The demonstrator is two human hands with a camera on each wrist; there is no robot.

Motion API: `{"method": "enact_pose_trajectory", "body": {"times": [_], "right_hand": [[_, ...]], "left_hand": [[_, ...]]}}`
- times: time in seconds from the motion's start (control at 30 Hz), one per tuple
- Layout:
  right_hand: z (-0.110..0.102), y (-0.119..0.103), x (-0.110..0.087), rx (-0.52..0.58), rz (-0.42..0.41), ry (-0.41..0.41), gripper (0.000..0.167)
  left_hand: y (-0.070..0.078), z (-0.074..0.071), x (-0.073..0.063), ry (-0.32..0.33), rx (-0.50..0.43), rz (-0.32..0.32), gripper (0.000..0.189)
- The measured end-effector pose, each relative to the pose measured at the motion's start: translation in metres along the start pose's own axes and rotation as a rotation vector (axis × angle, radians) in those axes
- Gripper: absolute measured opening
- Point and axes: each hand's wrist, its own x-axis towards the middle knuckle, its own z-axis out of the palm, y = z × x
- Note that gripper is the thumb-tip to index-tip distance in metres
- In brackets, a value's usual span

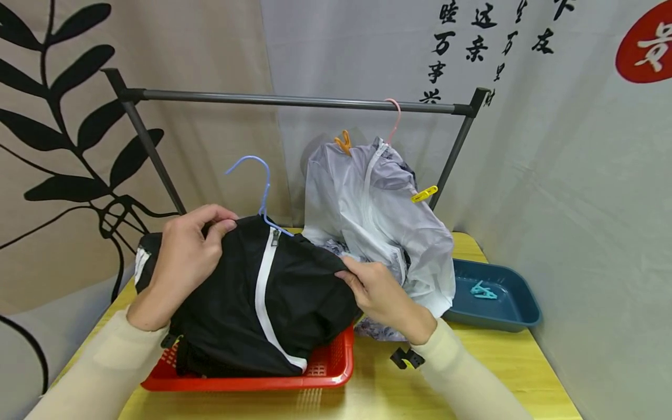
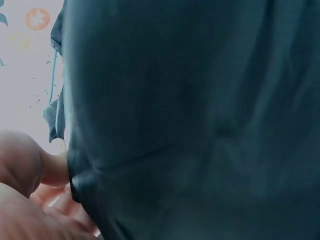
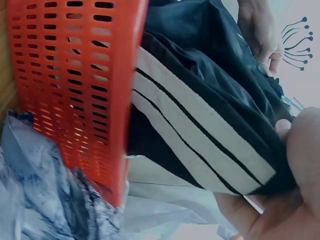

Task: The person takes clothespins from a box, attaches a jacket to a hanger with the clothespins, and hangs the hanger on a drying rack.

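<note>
A black jacket (image 1: 226, 297) with a white-edged front zip lies over the red basket (image 1: 336, 373), its collar around a blue hanger (image 1: 266, 192). My left hand (image 1: 184, 262) pinches the jacket's shoulder on the left between thumb and fingers. At the opposite shoulder my right hand (image 1: 380, 291) pinches the cloth. White stripes on the sleeve (image 3: 200, 130) show beneath that grip in the right wrist view. Dark cloth fills most of the left wrist view, with the thumb and fingers (image 2: 52, 170) at its edge.
A grey-white jacket (image 1: 378, 216) hangs from the dark rail (image 1: 294, 100) on a pink hanger (image 1: 395, 119), with an orange clip (image 1: 343, 142) and a yellow clip (image 1: 424, 193) on it. Behind it to the right, a blue tray (image 1: 499, 297) holds teal clips (image 1: 484, 291) on the wooden table (image 1: 525, 367).
</note>
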Motion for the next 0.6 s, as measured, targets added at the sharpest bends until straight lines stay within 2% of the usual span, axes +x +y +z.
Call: {"method": "enact_pose_trajectory", "body": {"times": [0.1, 0.2, 0.37, 0.6], "right_hand": [[-0.003, -0.001, 0.0, -0.048, -0.024, 0.023, 0.027], [-0.006, -0.004, 0.001, -0.114, -0.021, 0.028, 0.024], [-0.012, -0.009, 0.002, -0.2, 0.034, 0.017, 0.021], [-0.018, -0.011, 0.002, -0.237, 0.096, 0.016, 0.016]], "left_hand": [[0.007, 0.005, 0.001, 0.013, -0.021, 0.021, 0.007], [0.014, 0.008, 0.003, 0.026, -0.039, 0.042, 0.009], [0.024, 0.013, 0.004, 0.033, -0.056, 0.069, 0.011], [0.035, 0.023, 0.004, 0.019, -0.074, 0.134, 0.012]]}}
